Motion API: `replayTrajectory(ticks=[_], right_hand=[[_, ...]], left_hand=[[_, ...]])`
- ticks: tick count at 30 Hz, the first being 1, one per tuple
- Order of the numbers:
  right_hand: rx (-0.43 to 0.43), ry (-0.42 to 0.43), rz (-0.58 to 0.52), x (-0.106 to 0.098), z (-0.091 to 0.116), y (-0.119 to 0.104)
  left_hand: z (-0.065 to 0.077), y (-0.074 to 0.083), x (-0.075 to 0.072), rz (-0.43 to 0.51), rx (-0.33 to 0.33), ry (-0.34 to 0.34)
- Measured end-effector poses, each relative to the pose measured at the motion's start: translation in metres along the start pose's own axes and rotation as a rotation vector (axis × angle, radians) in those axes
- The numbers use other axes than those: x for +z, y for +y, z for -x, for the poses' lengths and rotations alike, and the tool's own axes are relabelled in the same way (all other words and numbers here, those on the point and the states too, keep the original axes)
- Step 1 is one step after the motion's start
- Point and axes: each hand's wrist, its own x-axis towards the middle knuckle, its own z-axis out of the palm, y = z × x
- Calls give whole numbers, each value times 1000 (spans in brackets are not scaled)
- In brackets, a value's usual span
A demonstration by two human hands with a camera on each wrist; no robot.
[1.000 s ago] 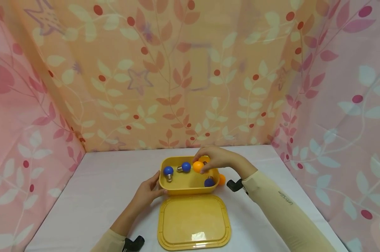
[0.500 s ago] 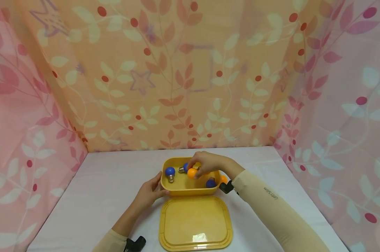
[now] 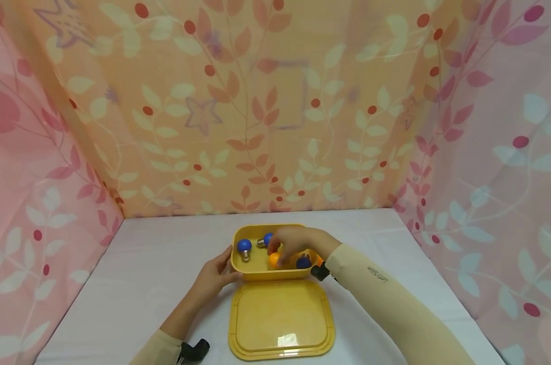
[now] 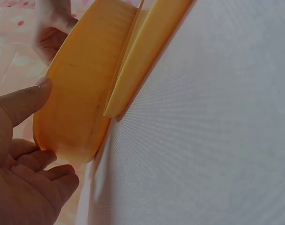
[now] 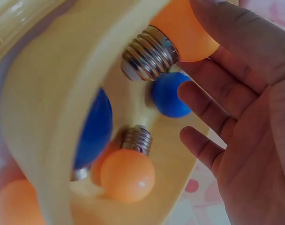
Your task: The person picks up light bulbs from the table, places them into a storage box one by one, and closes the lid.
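A yellow plastic box (image 3: 263, 277) stands on the table with light bulbs inside. My left hand (image 3: 213, 278) holds its left end, thumb on the front wall and fingers around the corner. Over the middle of the box, my right hand (image 3: 298, 239) pinches an orange light bulb (image 5: 187, 30) by its round part, metal screw base free. Blue bulbs lie in the box: one at the left (image 3: 244, 246), another (image 3: 268, 238) partly behind my right fingers, a third (image 3: 303, 261) at the front right. A second orange bulb (image 5: 128, 176) lies inside, seen in the right wrist view.
The yellow lid (image 3: 282, 320) lies flat in front of the box. Outside the box's right end is another orange bulb (image 5: 20, 204), mostly hidden by my right wrist in the head view. Patterned cloth walls (image 3: 257, 126) enclose the white table (image 3: 166, 253).
My right hand has carried the orange bulb from the box's right back part left and forward, lower into the middle. My left hand stays on the box.
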Motion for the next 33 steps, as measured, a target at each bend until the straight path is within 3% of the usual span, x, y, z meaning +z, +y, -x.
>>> replayTrajectory(ticks=[6, 15, 26, 33], right_hand=[[-22, -9, 30, 7, -4, 1], [-31, 25, -111, 11, 12, 9], [-71, 257, -70, -16, 70, 25], [-29, 383, -104, -10, 104, 49]], left_hand=[[-2, 2, 1, -15, 7, 10], [-1, 2, 5, -17, 2, 18], [-5, 1, 4, -7, 12, 17], [-1, -2, -1, -28, -9, 9]])
